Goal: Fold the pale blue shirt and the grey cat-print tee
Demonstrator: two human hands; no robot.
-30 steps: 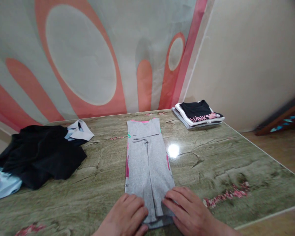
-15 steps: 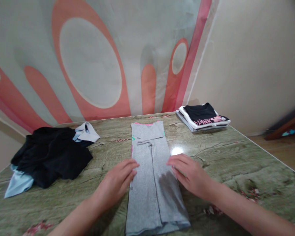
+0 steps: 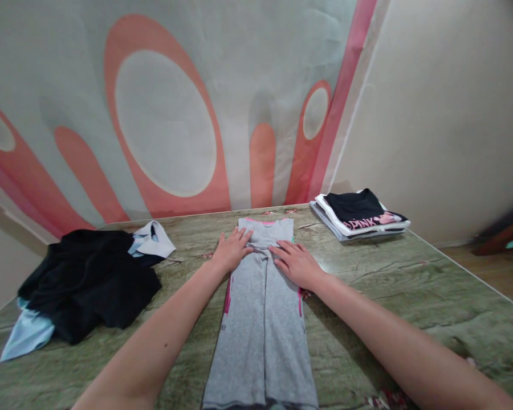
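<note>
A grey shirt (image 3: 256, 330) with pink and green trim lies lengthwise on the table, its sides folded in to a seam down the middle. Its neck end points away from me. My left hand (image 3: 233, 249) rests flat near the upper left edge of the shirt, fingers spread and holding nothing. Across from it, my right hand (image 3: 297, 263) lies on the upper right part with its fingers stretched out. Both sets of fingertips touch the cloth just below the neckline. The near end of the shirt runs to the bottom of the view.
At the left lies a loose heap of black clothing (image 3: 89, 279), with a light blue piece (image 3: 28, 336) under it and a white collar (image 3: 156, 242) behind. A stack of folded shirts (image 3: 359, 216) sits at the back right table corner. A wall stands behind the wood-patterned table (image 3: 410, 279).
Both hands have moved forward from the shirt's middle edges to its upper part and now lie flat on it. The right-hand flap has straightened, and its dark shadow is gone.
</note>
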